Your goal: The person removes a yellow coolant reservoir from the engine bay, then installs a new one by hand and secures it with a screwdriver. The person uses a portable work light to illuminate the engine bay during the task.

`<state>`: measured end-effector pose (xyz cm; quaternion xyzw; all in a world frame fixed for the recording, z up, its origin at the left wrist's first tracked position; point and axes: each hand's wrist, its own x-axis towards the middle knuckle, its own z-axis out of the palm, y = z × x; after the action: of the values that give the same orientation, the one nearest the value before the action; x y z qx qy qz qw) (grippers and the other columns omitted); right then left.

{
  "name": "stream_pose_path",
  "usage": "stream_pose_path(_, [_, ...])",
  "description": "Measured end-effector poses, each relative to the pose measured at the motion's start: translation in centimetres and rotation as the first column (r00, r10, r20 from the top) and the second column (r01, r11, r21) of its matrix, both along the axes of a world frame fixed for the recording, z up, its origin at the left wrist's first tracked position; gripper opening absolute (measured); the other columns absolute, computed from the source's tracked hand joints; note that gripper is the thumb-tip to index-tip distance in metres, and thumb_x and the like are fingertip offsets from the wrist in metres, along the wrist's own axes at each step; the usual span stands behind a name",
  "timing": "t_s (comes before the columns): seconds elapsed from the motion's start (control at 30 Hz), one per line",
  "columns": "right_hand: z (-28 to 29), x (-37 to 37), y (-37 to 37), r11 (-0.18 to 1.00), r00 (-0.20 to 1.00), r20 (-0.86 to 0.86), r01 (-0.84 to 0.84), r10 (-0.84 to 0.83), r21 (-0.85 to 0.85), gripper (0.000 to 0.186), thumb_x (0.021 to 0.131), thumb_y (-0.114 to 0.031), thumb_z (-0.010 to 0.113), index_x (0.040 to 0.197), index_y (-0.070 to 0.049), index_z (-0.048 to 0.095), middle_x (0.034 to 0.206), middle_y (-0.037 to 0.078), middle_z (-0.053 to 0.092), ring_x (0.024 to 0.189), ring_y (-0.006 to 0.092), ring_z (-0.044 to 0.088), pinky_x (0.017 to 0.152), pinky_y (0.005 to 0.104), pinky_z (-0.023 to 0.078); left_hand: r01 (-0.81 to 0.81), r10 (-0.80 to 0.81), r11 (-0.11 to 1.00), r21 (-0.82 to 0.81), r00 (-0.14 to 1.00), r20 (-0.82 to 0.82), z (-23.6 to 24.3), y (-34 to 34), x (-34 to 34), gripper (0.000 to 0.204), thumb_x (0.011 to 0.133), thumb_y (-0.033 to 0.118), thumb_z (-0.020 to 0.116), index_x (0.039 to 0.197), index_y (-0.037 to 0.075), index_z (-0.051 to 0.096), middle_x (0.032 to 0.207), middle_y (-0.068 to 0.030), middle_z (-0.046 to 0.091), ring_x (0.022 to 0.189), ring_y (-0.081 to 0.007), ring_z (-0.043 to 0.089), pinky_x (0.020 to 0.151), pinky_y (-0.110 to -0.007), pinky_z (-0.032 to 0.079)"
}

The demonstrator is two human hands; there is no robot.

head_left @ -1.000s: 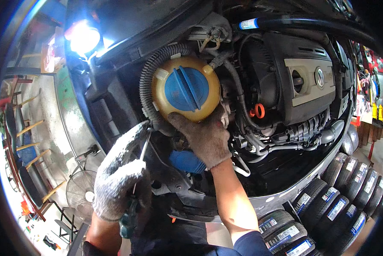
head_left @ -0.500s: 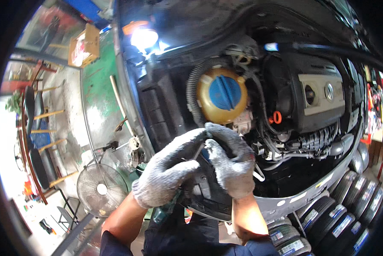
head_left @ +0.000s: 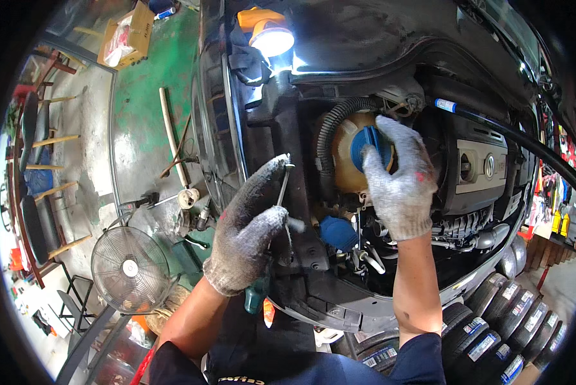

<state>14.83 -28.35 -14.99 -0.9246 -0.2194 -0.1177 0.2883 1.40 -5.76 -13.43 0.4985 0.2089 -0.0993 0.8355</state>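
My right hand (head_left: pixel 403 183), in a grey work glove, has its thumb and fingers around the ribbed blue cap (head_left: pixel 367 149) of the round amber coolant tank (head_left: pixel 349 183). The palm side of that grip is partly hidden. To the left, over the front edge of the engine bay, my gloved left hand (head_left: pixel 246 234) is closed on a thin metal rod (head_left: pixel 284 189), which stands nearly upright by the fingertips. A second, flatter blue cap (head_left: pixel 338 232) sits below the tank, between my hands.
A lit orange work lamp (head_left: pixel 272 40) rests at the upper left of the bay. The engine cover (head_left: pixel 480 160) lies to the right, with a black strut (head_left: pixel 506 131) crossing above it. A floor fan (head_left: pixel 130 268) stands left, stacked tyres (head_left: pixel 477 333) lower right.
My hands, together before, are now apart. The right one has gone up and right onto the blue tank cap, while the left keeps the metal rod. The view has shifted.
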Motion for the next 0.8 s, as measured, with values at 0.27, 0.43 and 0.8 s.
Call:
stream_pose_path(0.27, [0.4,-1.2,0.9,0.929,0.967,0.012,0.247,-0.254,-0.274,0.053,0.085,-0.022,0.086,0.13,-0.002,0.067,0.129,0.021,0.068,0.123,0.0403,0.064,0.106,0.0496,0.052,-0.103,0.117,0.993,-0.065,0.948,0.295,-2.1,-2.3,3.4,0.066,0.101,0.0,0.051,0.165,0.003,0.036,0.151,-0.0142,0.057,0.093,-0.0139,0.063,0.101,-0.035,0.054])
stream_pose_path(0.43, [-3.9,-5.8,0.2,0.928,0.918,-0.14,0.36,-0.371,-0.1,0.102,0.072,-0.024,0.098,0.154,0.002,0.042,0.143,0.026,0.057,0.131,0.0425,0.059,0.108,0.049,0.053,-0.127,-0.088,0.923,0.364,0.85,0.52,-3.9,-2.8,8.8,0.063,0.099,-0.006,0.053,0.161,0.0,0.042,0.158,-0.0205,0.052,0.144,-0.0253,0.051,0.118,-0.039,0.041])
stream_pose_path(0.8, [-6.6,-6.8,1.1,0.873,0.871,-0.242,0.467,-0.427,0.14,0.113,0.071,-0.03,0.099,0.163,-0.007,0.037,0.149,0.027,0.048,0.139,0.0461,0.049,0.114,0.0533,0.048,0.012,-0.205,0.903,0.43,0.891,0.404,-4.6,-3.2,12.2,0.06,0.1,-0.005,0.058,0.159,0.0,0.045,0.155,-0.0167,0.055,0.143,-0.0243,0.052,0.121,-0.038,0.039])
